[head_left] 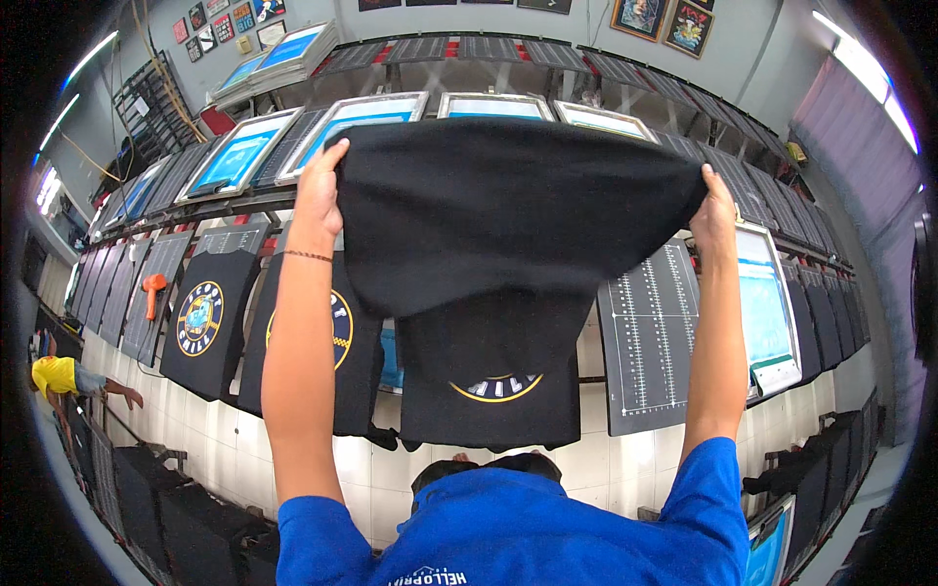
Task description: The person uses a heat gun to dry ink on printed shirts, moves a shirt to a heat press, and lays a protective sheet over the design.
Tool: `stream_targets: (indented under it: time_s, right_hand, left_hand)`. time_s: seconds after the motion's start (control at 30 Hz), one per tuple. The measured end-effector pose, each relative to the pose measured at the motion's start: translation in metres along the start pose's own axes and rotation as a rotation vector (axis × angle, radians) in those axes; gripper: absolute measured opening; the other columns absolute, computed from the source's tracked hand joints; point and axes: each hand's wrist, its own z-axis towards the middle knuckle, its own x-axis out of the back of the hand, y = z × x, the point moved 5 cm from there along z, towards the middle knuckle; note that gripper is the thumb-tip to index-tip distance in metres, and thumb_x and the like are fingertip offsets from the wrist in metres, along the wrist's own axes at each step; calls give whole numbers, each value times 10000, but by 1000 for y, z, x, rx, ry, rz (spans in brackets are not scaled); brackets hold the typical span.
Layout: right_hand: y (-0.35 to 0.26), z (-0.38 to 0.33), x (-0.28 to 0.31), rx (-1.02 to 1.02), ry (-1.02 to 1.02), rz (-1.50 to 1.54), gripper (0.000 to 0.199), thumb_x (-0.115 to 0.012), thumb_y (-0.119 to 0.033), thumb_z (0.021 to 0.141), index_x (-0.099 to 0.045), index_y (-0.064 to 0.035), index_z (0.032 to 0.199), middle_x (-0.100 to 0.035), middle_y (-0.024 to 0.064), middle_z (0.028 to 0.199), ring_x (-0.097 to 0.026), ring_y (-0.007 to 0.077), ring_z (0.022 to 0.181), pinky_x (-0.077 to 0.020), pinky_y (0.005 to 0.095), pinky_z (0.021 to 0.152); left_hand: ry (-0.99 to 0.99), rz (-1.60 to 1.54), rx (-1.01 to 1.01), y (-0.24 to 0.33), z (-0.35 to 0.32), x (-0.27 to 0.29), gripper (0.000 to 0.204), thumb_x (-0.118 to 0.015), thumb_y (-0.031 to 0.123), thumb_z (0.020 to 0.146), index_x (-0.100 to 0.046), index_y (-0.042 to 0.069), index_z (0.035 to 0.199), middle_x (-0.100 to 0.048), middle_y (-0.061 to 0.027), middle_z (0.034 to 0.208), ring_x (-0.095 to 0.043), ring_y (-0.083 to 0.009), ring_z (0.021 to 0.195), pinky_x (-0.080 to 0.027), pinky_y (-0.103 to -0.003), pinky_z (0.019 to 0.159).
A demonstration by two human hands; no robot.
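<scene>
A black T-shirt is stretched wide in the air between my two hands. My left hand grips its left edge, thumb on top, and my right hand pinches the far right corner. Below the raised cloth lies black shirt fabric with a round white-and-yellow print, its upper part covered. Whether this is the same garment as the raised cloth, I cannot tell. Behind my left forearm lies a black printed shirt, partly hidden. A grey board with white ruled markings is bare beside my right forearm.
Framed printing screens lean in a row beyond the boards. Another framed screen stands right of my right forearm. Farther left are a printed shirt and an orange heat gun. A person in a yellow shirt is at far left.
</scene>
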Motion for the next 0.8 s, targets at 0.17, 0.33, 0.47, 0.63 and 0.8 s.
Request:
stream_targets:
  time_s: [0.17, 0.33, 0.47, 0.63, 0.8]
  right_hand:
    - [-61, -75, -35, 113, -69, -7, 283, -508, -204, 987, -570, 14, 1157, -634, 129, 1167, -607, 220, 1074, -426, 382, 998]
    - [-26, -193, 20, -96, 129, -178, 307, -551, -232, 964, -577, 2, 1161, -613, 114, 1195, -586, 212, 1090, -436, 363, 967]
    - [34, -299, 50, -333, 375, -281, 280, -632, -135, 904, -564, 2, 1139, -620, 81, 1119, -580, 194, 1040, -421, 338, 969]
    - [123, -392, 103, -639, 360, -168, 349, -655, -77, 868, -545, 38, 1178, -632, 104, 1120, -578, 200, 1052, -418, 333, 978]
    - [175, -449, 151, -756, 376, -181, 290, -630, -108, 901, -572, 6, 1160, -658, 113, 1084, -643, 213, 974, -508, 342, 884]
  left_hand:
    - [-73, -170, -52, 55, -96, -19, 268, -516, 136, 963, -572, -27, 1169, -651, -167, 1131, -659, -267, 1000, -529, -399, 888]
    - [195, 171, 63, 20, -221, 32, 483, -547, 206, 917, -450, -34, 1325, -586, -165, 1233, -610, -266, 1080, -493, -393, 935]
    - [239, 185, 332, -49, -288, 112, 498, -525, 62, 924, -387, -54, 1389, -547, -139, 1298, -559, -217, 1145, -432, -342, 1012]
    - [206, 219, 546, -153, -349, 187, 354, -525, 107, 965, -499, -57, 1277, -597, -95, 1221, -565, -158, 1092, -431, -291, 973]
    - [223, 226, 631, -202, -382, 218, 311, -512, 124, 973, -541, -36, 1239, -611, -68, 1204, -565, -143, 1079, -418, -281, 974]
